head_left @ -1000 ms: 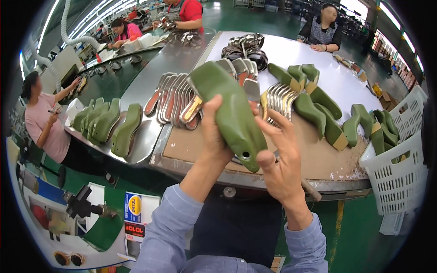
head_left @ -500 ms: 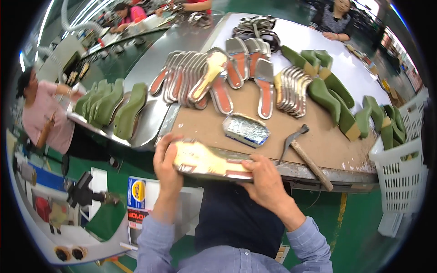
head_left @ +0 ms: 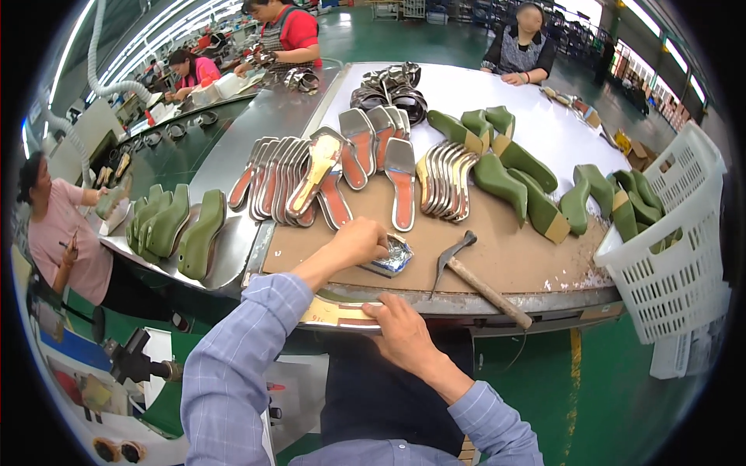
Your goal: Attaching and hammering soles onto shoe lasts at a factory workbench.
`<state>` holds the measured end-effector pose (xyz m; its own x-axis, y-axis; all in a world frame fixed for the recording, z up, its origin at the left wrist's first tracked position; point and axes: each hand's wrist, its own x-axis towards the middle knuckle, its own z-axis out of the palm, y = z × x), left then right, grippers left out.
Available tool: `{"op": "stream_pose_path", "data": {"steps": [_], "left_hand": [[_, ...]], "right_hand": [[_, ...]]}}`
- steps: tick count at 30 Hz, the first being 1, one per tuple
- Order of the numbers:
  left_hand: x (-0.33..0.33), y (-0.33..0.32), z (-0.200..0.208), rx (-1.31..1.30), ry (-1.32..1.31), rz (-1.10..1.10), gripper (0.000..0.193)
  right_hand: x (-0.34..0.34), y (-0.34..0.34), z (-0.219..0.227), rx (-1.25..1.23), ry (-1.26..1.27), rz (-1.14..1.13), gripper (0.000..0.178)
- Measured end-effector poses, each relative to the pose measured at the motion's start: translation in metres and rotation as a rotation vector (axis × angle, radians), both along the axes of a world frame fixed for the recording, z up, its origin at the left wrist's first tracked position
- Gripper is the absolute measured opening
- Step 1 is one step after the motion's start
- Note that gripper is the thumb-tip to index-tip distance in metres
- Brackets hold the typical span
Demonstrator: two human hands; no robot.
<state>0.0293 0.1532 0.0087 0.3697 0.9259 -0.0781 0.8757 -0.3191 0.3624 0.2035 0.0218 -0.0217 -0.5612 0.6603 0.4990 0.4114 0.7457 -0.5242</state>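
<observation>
My right hand (head_left: 404, 332) grips a green shoe last (head_left: 343, 297) at the table's front edge. A yellow insole with brown patches (head_left: 330, 313) lies along the last's face turned toward me. My left hand (head_left: 356, 242) reaches across above the last to a small box lined with silvery foil (head_left: 398, 262). Its fingers are bent together at the box's near-left part, and whatever is between the fingertips is hidden. Right of the box lies a hammer (head_left: 486, 290) with a wooden handle and a dark head, its handle end past the table edge.
Stacked insoles (head_left: 272, 182) and a fanned row of yellow ones (head_left: 447, 182) lie beyond the box. Green lasts (head_left: 501, 186) crowd the right, beside a white basket (head_left: 660, 252); more lasts (head_left: 167, 221) stand left. Co-workers are at the left and across the table.
My left hand has let go of the last and moved to the foil-lined box. The right hand keeps hold of the last, now lower and farther left. The whole view has shifted.
</observation>
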Motion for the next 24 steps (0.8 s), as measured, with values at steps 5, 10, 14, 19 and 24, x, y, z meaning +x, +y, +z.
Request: {"op": "stream_pose_path", "data": {"steps": [5, 10, 14, 19, 24], "left_hand": [[0.003, -0.006, 0.01, 0.066, -0.248, 0.068, 0.017], [-0.004, -0.011, 0.004, 0.124, -0.329, 0.07, 0.02], [-0.006, -0.013, 0.008, 0.148, -0.21, 0.039, 0.023], [-0.004, -0.025, 0.027, 0.131, -0.249, 0.159, 0.02], [-0.004, -0.084, 0.058, 0.096, -0.552, 0.112, 0.021]], "right_hand": [[0.004, 0.003, 0.001, -0.032, 0.014, -0.005, 0.058], [0.001, 0.002, 0.0, -0.037, 0.032, 0.01, 0.058], [0.0, 0.0, 0.002, -0.051, 0.022, 0.014, 0.061], [-0.001, -0.001, 0.003, -0.06, -0.01, 0.019, 0.061], [0.006, 0.003, 0.001, -0.05, 0.035, -0.006, 0.057]]}}
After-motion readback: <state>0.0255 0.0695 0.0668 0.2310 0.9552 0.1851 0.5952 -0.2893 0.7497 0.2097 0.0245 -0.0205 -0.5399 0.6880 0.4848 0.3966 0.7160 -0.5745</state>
